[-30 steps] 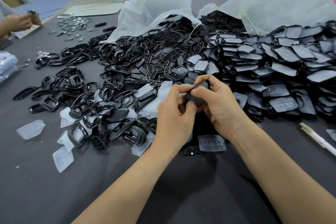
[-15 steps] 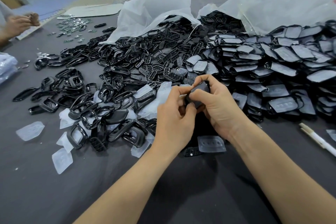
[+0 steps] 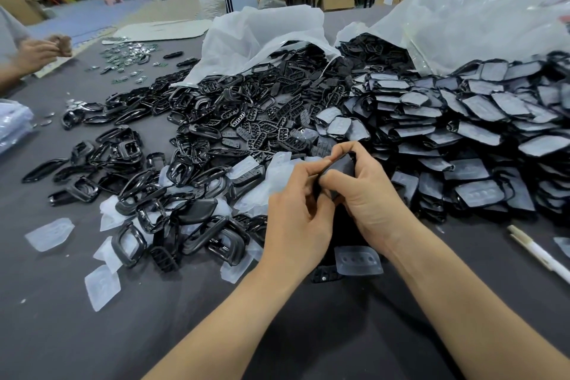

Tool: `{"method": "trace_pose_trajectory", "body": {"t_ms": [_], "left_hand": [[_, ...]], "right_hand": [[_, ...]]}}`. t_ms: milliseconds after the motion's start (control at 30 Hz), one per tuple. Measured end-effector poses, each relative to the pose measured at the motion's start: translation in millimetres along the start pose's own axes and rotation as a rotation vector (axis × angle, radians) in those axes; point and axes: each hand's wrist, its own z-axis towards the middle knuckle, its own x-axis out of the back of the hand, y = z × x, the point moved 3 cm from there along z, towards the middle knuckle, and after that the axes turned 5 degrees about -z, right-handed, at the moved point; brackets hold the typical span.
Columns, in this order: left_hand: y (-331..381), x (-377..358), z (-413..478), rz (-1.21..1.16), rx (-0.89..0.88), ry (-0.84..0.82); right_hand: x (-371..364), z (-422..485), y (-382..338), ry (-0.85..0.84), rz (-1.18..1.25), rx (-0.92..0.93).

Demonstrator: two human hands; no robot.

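A small black plastic part [image 3: 340, 168] is held above the dark table [image 3: 92, 342] between both hands. My left hand [image 3: 296, 213] pinches its left edge with thumb and forefinger. My right hand [image 3: 370, 194] curls round it from the right, fingertips on its top edge. Much of the part is hidden by the fingers. A translucent rubber pad [image 3: 357, 261] lies on the table just below my right wrist, beside a small black insert [image 3: 324, 274].
A heap of black frames [image 3: 191, 170] spreads to the left, with loose clear pads [image 3: 49, 233]. Stacked black parts with pads [image 3: 478, 139] fill the right. Plastic bags [image 3: 265, 37] lie behind. A white pen [image 3: 539, 254] lies at right. Another person's hand [image 3: 37, 52] works far left.
Both hands keep holding the black part in the same place. The fingers have shifted slightly round it, my left thumb and forefinger now reaching further up its edge.
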Motion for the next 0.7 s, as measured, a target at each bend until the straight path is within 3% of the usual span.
{"method": "trace_pose_trajectory", "body": {"t_ms": [367,700], "left_hand": [[6,3,2,-0.075,0.014,-0.005],[-2,0,6,-0.510,0.239,-0.025]], "right_hand": [[1,1,3,-0.006,-0.026,0.013],[-3,-4,-1,0.089,-0.158,0.049]]}}
